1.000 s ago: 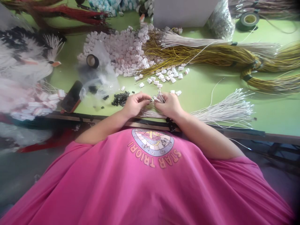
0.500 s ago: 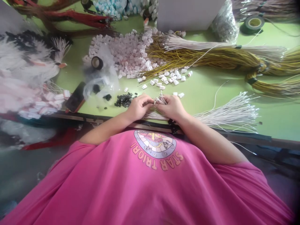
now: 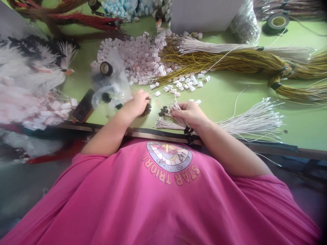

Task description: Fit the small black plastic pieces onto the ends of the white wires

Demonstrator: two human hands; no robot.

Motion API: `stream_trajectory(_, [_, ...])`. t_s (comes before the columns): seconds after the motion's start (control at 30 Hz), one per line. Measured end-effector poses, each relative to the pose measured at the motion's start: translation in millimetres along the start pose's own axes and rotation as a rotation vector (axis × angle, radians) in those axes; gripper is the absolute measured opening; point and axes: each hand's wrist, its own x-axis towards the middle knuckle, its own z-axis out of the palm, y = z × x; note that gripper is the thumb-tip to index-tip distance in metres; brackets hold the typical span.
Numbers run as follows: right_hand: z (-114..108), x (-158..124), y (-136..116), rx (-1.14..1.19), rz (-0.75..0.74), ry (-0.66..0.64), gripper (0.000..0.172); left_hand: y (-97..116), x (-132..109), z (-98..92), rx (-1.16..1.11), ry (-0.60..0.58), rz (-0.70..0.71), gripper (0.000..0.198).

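My left hand point(image 3: 139, 102) is over a pile of small black pieces point(image 3: 147, 109), fingers bent down and close together. The fingertips are hidden, so I cannot see what they hold. My right hand point(image 3: 192, 114) is closed around a small bunch of white wires point(image 3: 176, 108) with metal-tipped ends pointing up and left. Beside those wires lies a second cluster of black pieces point(image 3: 163, 110). Below my right hand a larger white wire bundle point(image 3: 250, 119) runs along the table edge, bound with a black tie point(image 3: 188, 131).
White connector housings point(image 3: 138, 58) are heaped behind my hands, with loose ones nearer. Yellow wire bundles point(image 3: 230, 64) lie at the back right. A tape roll point(image 3: 106, 68) rests on a clear plastic bag point(image 3: 114, 85). A dark, orange-edged object point(image 3: 83, 106) is at the left.
My left hand has moved left, away from the wires, to the black pieces. My right hand has stayed almost in place, holding the wires. A cluster of black pieces now shows between my hands.
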Motion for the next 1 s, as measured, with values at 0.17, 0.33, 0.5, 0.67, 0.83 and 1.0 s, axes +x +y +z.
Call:
stream_trajectory(0.17, [2, -2, -1, -0.049, 0.001, 0.021, 0.017, 8, -5, -5.0, -0.119, 0.048, 0.049, 0.008])
stream_trajectory(0.33, [3, -2, -2, -0.018, 0.001, 0.020, 0.020, 42, -33, -10.7, -0.396, 0.021, 0.102, 0.013])
stream_trajectory(0.5, [2, -3, -2, -0.039, -0.010, 0.022, 0.020, 55, -40, 12.4, -0.742, -0.057, 0.008, 0.016])
stream_trajectory(0.67, [3, -3, -1, -0.055, -0.017, 0.020, 0.018, 52, -34, 24.1, -0.816, -0.046, -0.071, 0.018])
stream_trajectory(0.83, [4, -1, 1, -0.023, -0.025, 0.014, 0.017, 53, -41, 18.1, -0.582, 0.128, 0.108, 0.010])
stream_trajectory(1.0, [3, -1, 0, 0.015, -0.018, 0.015, 0.015, 57, -58, 2.7, -0.222, 0.062, 0.529, 0.014])
